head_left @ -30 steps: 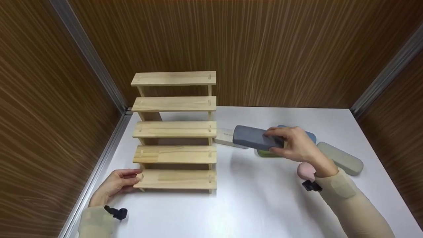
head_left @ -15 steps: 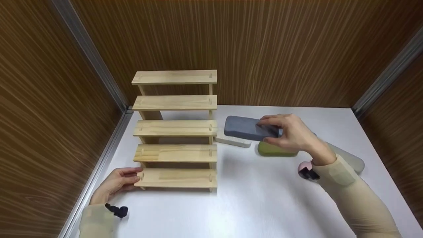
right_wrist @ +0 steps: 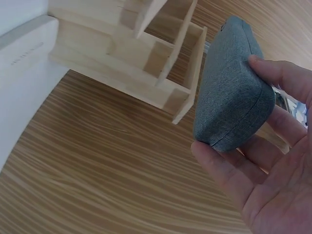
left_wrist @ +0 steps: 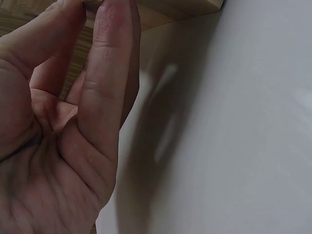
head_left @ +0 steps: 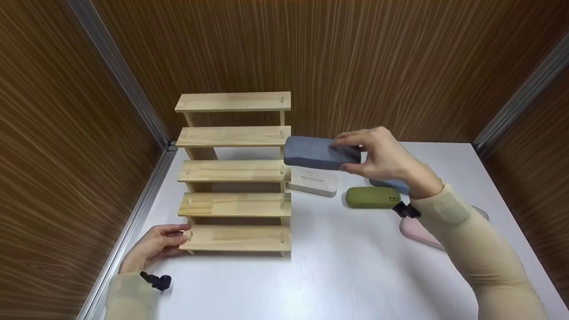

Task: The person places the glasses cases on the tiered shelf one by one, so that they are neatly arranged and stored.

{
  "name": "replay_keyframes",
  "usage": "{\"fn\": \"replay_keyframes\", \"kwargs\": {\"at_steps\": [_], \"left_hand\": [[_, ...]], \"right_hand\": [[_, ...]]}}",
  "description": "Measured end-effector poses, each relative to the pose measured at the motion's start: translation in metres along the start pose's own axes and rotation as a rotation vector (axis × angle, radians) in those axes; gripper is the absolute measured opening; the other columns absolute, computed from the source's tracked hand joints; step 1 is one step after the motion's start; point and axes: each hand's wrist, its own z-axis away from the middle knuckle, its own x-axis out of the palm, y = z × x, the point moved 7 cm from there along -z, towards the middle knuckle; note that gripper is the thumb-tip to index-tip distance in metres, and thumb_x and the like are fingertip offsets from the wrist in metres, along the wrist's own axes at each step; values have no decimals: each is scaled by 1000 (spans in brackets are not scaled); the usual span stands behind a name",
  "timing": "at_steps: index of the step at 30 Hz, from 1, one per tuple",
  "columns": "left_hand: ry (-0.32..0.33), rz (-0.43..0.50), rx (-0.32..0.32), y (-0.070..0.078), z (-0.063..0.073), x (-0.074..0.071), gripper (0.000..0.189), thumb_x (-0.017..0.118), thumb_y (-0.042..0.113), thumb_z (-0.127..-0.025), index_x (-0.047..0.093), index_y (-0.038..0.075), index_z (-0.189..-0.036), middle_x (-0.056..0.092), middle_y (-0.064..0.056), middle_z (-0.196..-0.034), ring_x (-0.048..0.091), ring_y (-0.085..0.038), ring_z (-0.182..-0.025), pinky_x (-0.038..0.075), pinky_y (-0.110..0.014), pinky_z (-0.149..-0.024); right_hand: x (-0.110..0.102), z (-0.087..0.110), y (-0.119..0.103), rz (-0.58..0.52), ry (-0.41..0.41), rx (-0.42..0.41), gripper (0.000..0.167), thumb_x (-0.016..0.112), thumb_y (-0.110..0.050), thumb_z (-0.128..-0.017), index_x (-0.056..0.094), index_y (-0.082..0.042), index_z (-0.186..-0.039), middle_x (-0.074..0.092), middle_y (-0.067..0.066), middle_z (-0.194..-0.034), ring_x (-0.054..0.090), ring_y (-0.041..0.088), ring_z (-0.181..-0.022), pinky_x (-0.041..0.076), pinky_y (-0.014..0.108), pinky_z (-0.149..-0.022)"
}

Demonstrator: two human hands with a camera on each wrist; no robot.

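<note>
A stepped wooden display rack (head_left: 235, 171) with several shelves stands on the white table at the left. My left hand (head_left: 153, 244) pinches the left end of its lowest shelf, and the left wrist view shows thumb and fingertips (left_wrist: 109, 24) meeting at the wood. My right hand (head_left: 384, 158) holds a blue-grey fabric glasses case (head_left: 311, 151) by its right end, thumb on one side and fingers on the other. Raised over the table, the case overlaps the rack's right edge in the head view, just below the second shelf from the top.
Below the held case lies a white glasses case (head_left: 313, 182) beside the rack. Farther right are a green case (head_left: 369, 198), a blue case (head_left: 393, 184) and a pink case (head_left: 418, 231), the last two partly hidden by my right arm. Wood-grain panels (head_left: 378, 66) enclose the table.
My right hand has carried the blue-grey glasses case up and left toward the rack, uncovering the white and green cases. The left hand has stayed on the lowest shelf.
</note>
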Motion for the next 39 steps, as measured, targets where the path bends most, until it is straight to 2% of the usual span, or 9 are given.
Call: {"fn": "replay_keyframes", "kwargs": {"at_steps": [6,10,13,20,26,34,39], "left_hand": [[-36,43,-8,0,1,1,35,72,-1,-107,83,22,-130,80,5,-115,83,-11,-105,71,-30,-97],[-39,58,-26,0,1,1,34,73,0,-106,84,24,-127,80,5,-115,83,-11,-105,71,-29,-97],[-39,66,-35,0,2,2,33,73,-1,-106,83,24,-126,81,4,-115,83,-12,-104,71,-29,-97],[-44,79,-46,-2,5,4,34,72,-1,-106,84,25,-125,81,4,-115,83,-12,-104,71,-29,-98],[-52,95,-52,-7,7,5,35,72,-1,-106,84,26,-125,80,2,-115,83,-13,-104,71,-29,-98],[-52,108,-65,-10,12,4,37,71,-1,-107,85,30,-121,81,4,-112,83,-12,-102,71,-27,-95],[-46,97,-71,-11,12,5,36,72,0,-106,84,30,-121,82,4,-112,83,-12,-101,72,-27,-94]], "right_hand": [[-1,-23,-10,-1,-34,-43,43,90,-11,-87,83,-4,-128,82,23,-132,84,39,-111,74,50,-79],[-2,-38,-13,12,-33,-74,42,89,-12,-85,84,-5,-127,84,19,-129,83,30,-98,64,38,-70],[-4,-48,-14,11,-29,-87,43,90,-13,-84,84,-7,-126,85,16,-128,76,22,-87,54,28,-67],[-8,-75,-17,-7,-17,-68,42,90,-15,-85,85,-8,-126,86,12,-126,78,22,-93,50,22,-69],[-12,-95,-21,-33,-7,-47,40,89,-16,-86,86,-10,-125,87,7,-122,74,18,-87,44,15,-65],[-15,-127,-27,0,-21,-28,39,88,-20,-86,87,-13,-124,87,5,-113,62,17,-75,35,21,-60],[-15,-144,-31,3,-29,-10,41,89,-22,-86,87,-12,-125,87,7,-111,59,17,-75,34,21,-60]]}}
